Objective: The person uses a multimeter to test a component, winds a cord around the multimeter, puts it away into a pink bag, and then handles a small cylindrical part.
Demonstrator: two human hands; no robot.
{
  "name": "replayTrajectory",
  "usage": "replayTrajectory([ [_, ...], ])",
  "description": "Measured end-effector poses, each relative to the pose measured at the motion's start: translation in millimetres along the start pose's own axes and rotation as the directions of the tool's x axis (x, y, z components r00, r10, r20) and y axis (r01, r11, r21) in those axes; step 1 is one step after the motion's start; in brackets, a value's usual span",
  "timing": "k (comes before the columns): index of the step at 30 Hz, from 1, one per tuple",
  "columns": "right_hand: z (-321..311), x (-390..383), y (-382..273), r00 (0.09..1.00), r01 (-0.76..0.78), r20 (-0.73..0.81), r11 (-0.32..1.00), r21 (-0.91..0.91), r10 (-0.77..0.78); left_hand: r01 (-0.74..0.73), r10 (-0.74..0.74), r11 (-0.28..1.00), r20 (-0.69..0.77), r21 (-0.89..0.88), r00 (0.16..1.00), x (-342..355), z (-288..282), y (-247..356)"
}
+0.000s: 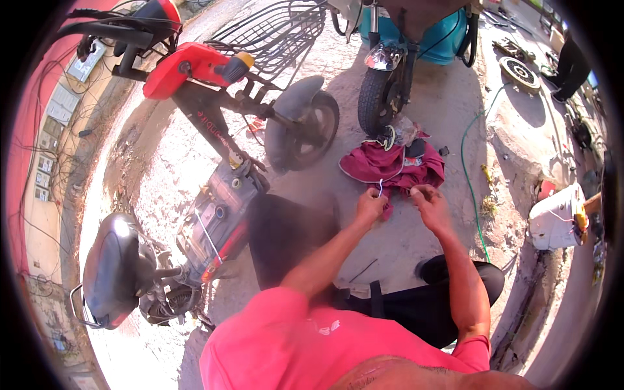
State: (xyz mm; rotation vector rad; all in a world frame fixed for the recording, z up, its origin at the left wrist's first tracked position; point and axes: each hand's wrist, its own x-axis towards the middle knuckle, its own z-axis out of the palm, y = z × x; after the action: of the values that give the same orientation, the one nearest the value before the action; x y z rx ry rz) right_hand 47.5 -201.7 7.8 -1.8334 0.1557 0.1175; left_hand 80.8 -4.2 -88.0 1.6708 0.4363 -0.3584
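Both my forearms bare, reaching forward from lower edge, elbows bent, converging ahead of me. My left hand [369, 207] curled into loose fist, knuckles up, thumb and forefinger pinched together at top. My right hand [429, 200] just beside it, not touching, fingers bent inward, fingertips [416, 191] gathered toward thumb. Wrists roughly level, right forearm steeper than left. Short pink sleeves on upper arms.

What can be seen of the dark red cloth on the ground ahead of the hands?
The dark red cloth lies crumpled on the dusty concrete, just in front of a parked cycle's front tyre. It looks like soft fabric, bunched in folds. Small dark and pale items rest on its top edge; what they are is unclear. Both hands hover at its near edge.
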Motion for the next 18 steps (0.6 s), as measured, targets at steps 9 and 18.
replayTrajectory([
  [9,60,-37,46,0.893,-0.412,0.443,0.540,0.734,0.079,-0.574,0.546,0.785,0.178,0.234,0.819,-124,-26,44],
  [18,96,-86,-2,0.878,-0.478,0.390,0.493,0.727,0.277,-0.450,0.452,0.892,0.098,-0.044,0.887,-143,-48,46],
])
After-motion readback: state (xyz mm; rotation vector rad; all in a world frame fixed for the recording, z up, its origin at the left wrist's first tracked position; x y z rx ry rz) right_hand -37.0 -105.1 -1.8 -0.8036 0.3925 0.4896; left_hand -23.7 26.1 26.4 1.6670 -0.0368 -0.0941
